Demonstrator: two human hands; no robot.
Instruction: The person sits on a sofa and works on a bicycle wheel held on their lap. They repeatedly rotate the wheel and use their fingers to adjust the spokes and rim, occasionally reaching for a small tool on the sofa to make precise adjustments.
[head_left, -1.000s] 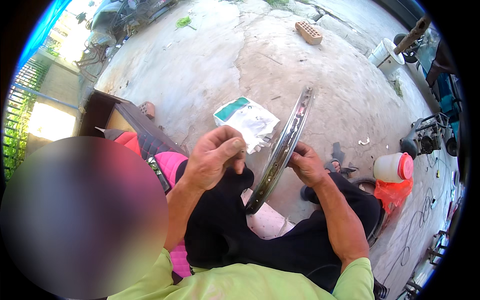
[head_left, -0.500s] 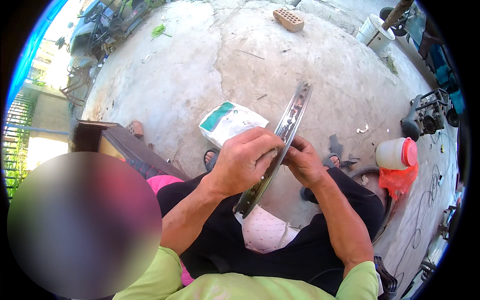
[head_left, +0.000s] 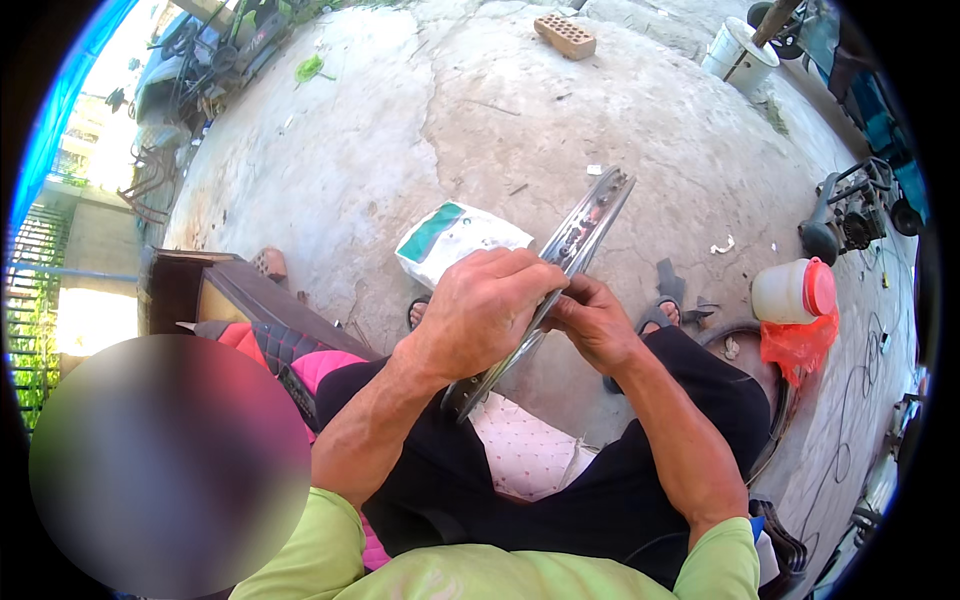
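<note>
A shiny metal wheel rim (head_left: 590,222), seen nearly edge-on with holes along its channel, slants between my knees. My left hand (head_left: 485,305) curls over its left side, fingers closed, knuckles up. At the right side of the same stretch, my right hand (head_left: 597,322) pinches with thumb and fingers against the edge. Whether a small part sits between the fingertips is hidden. Behind the hands lies a white bag (head_left: 478,245) with a green patch. Below the rim shows a pale quilted seat (head_left: 525,450) between my legs.
A jug with a red lid (head_left: 785,292) stands at the right by a red plastic bag (head_left: 800,348) and a tyre (head_left: 783,410). Far off are a perforated brick (head_left: 566,38) and a white bucket (head_left: 740,58). A brown box (head_left: 255,295) stands left; a blurred patch hides the lower left.
The rim has tilted further, its upper end going right and its lower end left. Both hands stay on it, the left turned more knuckles-up. The whole view has shifted slightly.
</note>
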